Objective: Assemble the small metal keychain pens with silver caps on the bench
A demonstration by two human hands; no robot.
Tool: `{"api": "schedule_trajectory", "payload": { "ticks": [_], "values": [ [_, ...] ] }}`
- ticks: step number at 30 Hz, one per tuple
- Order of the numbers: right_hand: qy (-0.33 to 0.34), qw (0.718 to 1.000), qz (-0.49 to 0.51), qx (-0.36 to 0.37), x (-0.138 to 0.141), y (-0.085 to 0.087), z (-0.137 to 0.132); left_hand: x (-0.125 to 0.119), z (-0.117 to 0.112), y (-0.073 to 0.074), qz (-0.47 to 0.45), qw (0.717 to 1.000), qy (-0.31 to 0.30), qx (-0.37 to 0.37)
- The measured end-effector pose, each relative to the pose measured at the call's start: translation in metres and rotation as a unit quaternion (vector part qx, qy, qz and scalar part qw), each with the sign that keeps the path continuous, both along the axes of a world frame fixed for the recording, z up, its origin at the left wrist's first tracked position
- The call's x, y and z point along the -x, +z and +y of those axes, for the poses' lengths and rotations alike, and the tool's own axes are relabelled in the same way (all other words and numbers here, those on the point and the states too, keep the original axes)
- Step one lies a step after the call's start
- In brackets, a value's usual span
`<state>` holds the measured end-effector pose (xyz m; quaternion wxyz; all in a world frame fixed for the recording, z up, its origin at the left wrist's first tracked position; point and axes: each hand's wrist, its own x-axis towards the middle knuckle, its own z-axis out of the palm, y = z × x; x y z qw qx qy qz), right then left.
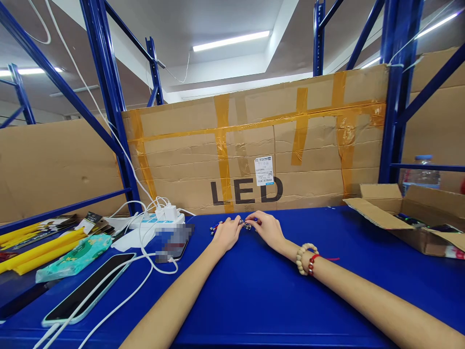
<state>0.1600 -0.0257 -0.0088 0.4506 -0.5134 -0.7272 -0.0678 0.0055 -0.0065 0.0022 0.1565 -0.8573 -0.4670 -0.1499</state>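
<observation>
Here, the left hand [227, 234] and right hand [268, 229], nearly closed, pinch a metallic trinket [248, 226]; light, steady pressure suits.

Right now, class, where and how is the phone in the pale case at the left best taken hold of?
Probably best with the left hand, from the right: grip the phone by both long edges around its middle, as it lies flat and slim, screen up. The green packet crowds its left side; avoid the white cable crossing the screen.
</observation>
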Motion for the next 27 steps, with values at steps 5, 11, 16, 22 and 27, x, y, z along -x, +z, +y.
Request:
{"api": "schedule_trajectory", "payload": {
  "ticks": [5, 11, 16, 22, 27],
  "values": [
    [0.041, 0.996, 0.069, -0.04, 0.001, 0.0, 0.001, 0.001, -0.002, 0.003, 0.019, 1.0, -0.002, 0.009],
    [0.12, 0.982, 0.145, 0.025, 0.001, -0.004, 0.012, 0.001, -0.002, 0.003, 0.026, 0.999, 0.003, 0.02],
    [0.203, 0.941, 0.219, 0.158, -0.007, -0.004, 0.019, 0.002, 0.001, 0.001, 0.026, 0.999, -0.015, 0.02],
    [0.199, 0.911, 0.238, 0.272, -0.018, -0.006, 0.017, 0.004, 0.008, -0.003, 0.028, 0.997, -0.076, -0.009],
    [0.217, 0.9, 0.233, 0.299, -0.023, -0.004, 0.016, 0.004, 0.007, -0.004, 0.03, 0.992, -0.124, -0.017]
  ]
}}
